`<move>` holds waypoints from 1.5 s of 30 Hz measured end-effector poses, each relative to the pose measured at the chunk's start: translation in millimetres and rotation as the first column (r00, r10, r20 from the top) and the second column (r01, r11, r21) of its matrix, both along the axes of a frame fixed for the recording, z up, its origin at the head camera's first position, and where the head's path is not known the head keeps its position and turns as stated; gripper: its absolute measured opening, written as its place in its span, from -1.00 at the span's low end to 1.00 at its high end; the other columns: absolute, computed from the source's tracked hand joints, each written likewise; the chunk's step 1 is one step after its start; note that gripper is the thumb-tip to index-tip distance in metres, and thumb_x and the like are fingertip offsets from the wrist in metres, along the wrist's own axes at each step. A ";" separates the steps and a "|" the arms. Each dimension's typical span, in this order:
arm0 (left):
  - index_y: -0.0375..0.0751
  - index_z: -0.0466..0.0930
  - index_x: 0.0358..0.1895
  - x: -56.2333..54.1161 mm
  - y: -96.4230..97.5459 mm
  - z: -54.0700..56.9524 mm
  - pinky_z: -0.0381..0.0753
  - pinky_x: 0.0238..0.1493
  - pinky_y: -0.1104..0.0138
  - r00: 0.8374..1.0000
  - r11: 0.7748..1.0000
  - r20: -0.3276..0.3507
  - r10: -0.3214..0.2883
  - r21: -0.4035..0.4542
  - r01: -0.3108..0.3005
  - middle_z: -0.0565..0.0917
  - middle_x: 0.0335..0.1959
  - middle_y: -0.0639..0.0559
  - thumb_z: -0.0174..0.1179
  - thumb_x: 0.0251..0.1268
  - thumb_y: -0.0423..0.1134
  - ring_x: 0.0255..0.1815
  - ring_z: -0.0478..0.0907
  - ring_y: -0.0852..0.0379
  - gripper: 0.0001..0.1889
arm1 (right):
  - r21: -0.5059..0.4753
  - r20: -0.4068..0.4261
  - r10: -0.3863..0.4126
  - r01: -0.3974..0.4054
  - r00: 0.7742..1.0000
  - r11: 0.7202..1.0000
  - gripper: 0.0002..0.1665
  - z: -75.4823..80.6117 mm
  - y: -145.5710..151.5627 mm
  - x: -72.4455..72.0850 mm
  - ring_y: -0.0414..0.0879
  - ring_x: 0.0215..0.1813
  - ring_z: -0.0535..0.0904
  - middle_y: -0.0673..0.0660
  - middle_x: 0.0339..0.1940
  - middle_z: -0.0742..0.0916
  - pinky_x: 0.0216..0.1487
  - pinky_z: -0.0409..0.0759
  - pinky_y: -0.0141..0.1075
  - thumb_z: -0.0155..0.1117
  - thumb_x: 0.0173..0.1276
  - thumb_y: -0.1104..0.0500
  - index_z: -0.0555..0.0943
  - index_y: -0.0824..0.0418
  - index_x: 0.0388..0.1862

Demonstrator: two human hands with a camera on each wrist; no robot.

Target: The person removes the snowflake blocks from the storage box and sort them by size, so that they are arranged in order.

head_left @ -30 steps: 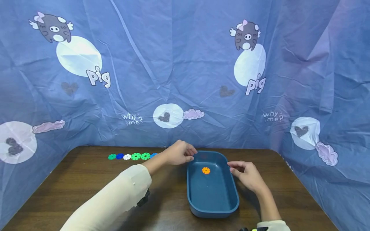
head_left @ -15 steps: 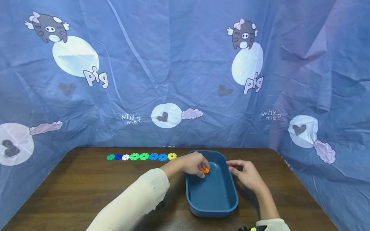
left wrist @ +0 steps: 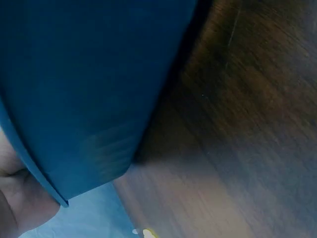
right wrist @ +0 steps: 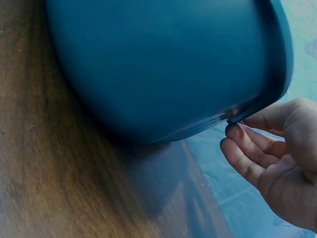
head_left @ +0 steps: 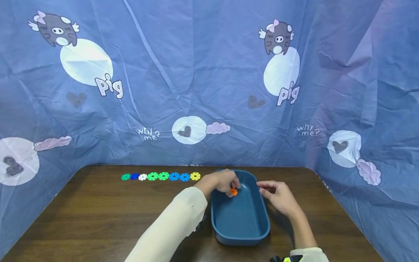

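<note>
A deep blue plastic tub (head_left: 241, 227) stands on the table, long side away from me. My left hand (head_left: 223, 181) reaches over its left rim and pinches a small orange notched plastic disc (head_left: 234, 191) between thumb and fingertips, low inside the tub. In the left wrist view, the tub's outer wall (left wrist: 89, 99) hides most of that hand (left wrist: 27, 203). On the opposite side, my right hand (head_left: 279, 197) holds the tub's right rim at its fingertips. The right wrist view shows that hand's fingers (right wrist: 247, 166) at the rim, beside the outer wall (right wrist: 163, 64).
A row of similar discs lies along the back left of the wooden table (head_left: 108, 214): a teal one (head_left: 126, 177), a white one (head_left: 142, 177), a yellow one (head_left: 195, 176) and several in green and blue. A blue printed curtain (head_left: 209, 91) hangs behind the table.
My left hand has moved right and down from the tub's left rim, into the tub and onto the orange disc. The yellow disc has come into sight. My right hand keeps its place.
</note>
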State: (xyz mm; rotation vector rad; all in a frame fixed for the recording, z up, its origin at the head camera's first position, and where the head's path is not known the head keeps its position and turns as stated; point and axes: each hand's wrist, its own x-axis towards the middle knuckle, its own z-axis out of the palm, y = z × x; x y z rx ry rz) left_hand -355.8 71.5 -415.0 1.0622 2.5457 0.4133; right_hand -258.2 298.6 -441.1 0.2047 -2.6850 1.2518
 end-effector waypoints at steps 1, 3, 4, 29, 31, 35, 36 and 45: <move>-0.08 0.77 0.07 -0.4 -0.1 -0.4 0.62 -0.06 0.46 1.000 1.000 0.002 0.002 0.006 -0.002 0.75 -0.06 0.10 0.53 0.14 -0.36 -0.04 0.64 0.24 -0.61 | 0.004 -0.003 0.003 -0.003 1.000 1.000 -0.73 0.3 0.1 0.0 -0.04 -0.06 0.71 0.18 -0.02 0.80 -0.07 0.65 -0.27 0.34 0.43 0.30 0.75 0.29 0.07; -0.10 0.78 0.03 -1.7 0.0 -1.4 0.61 -0.09 0.48 1.000 1.000 0.003 -0.002 0.017 0.002 0.76 -0.10 0.11 0.54 0.10 -0.40 -0.07 0.64 0.26 -0.61 | 0.008 -0.008 0.002 -0.002 1.000 1.000 -0.74 0.5 0.2 -0.2 -0.05 -0.07 0.71 0.18 -0.03 0.80 -0.08 0.65 -0.28 0.34 0.43 0.30 0.75 0.28 0.06; -0.10 0.78 0.02 -2.3 0.2 -1.9 0.61 -0.09 0.49 1.000 1.000 0.004 -0.003 0.021 0.003 0.76 -0.12 0.11 0.55 0.08 -0.41 -0.09 0.64 0.27 -0.61 | 0.010 -0.011 0.002 -0.002 1.000 1.000 -0.74 0.6 0.2 -0.3 -0.05 -0.07 0.71 0.18 -0.03 0.80 -0.09 0.64 -0.29 0.34 0.43 0.30 0.75 0.28 0.06; -0.05 0.79 -0.18 1.1 6.2 -8.8 0.57 -0.21 0.55 1.000 0.999 0.001 -0.012 0.052 0.011 0.70 -0.34 0.24 0.61 0.00 -0.37 -0.28 0.57 0.37 -0.71 | -0.018 0.029 -0.011 0.012 1.000 1.000 -0.73 1.5 -1.4 -0.1 -0.06 -0.08 0.70 0.17 -0.02 0.80 -0.11 0.65 -0.30 0.33 0.45 0.29 0.74 0.27 0.08; -0.04 0.79 -0.21 1.2 5.9 -8.6 0.58 -0.22 0.55 1.000 0.998 0.004 -0.027 0.057 0.027 0.69 -0.36 0.25 0.59 0.02 -0.39 -0.29 0.57 0.37 -0.74 | -0.022 0.022 -0.001 0.001 1.000 1.000 -0.73 0.9 -1.1 -0.2 -0.07 -0.09 0.70 0.18 -0.03 0.80 -0.12 0.64 -0.32 0.33 0.45 0.29 0.74 0.29 0.08; -0.03 0.80 -0.30 0.8 3.7 -7.3 0.59 -0.25 0.54 0.998 0.995 0.011 -0.062 0.083 0.061 0.70 -0.41 0.27 0.53 0.10 -0.44 -0.32 0.59 0.38 -0.79 | -0.029 0.003 0.014 -0.014 1.000 0.999 -0.74 0.7 -1.3 0.0 -0.09 -0.11 0.70 0.19 -0.05 0.80 -0.15 0.63 -0.35 0.34 0.43 0.31 0.74 0.32 0.06; -0.03 0.81 -0.31 0.5 2.8 -6.7 0.60 -0.26 0.54 0.997 0.993 0.015 -0.070 0.095 0.068 0.71 -0.42 0.27 0.51 0.12 -0.45 -0.33 0.60 0.38 -0.80 | -0.028 -0.001 0.018 -0.018 1.000 0.999 -0.74 1.0 -1.4 0.4 -0.10 -0.12 0.70 0.20 -0.05 0.80 -0.15 0.63 -0.34 0.34 0.43 0.31 0.74 0.32 0.06; -0.17 0.81 -0.23 -0.7 -9.0 6.9 0.64 -0.24 0.50 0.994 0.966 0.088 -0.059 0.256 0.035 0.75 -0.39 0.18 0.41 0.24 -0.47 -0.34 0.65 0.33 -0.87 | -0.022 0.012 0.004 -0.004 1.000 1.000 -0.73 2.9 -2.0 1.2 -0.09 -0.14 0.69 0.19 -0.06 0.80 -0.19 0.62 -0.34 0.34 0.43 0.31 0.74 0.32 0.07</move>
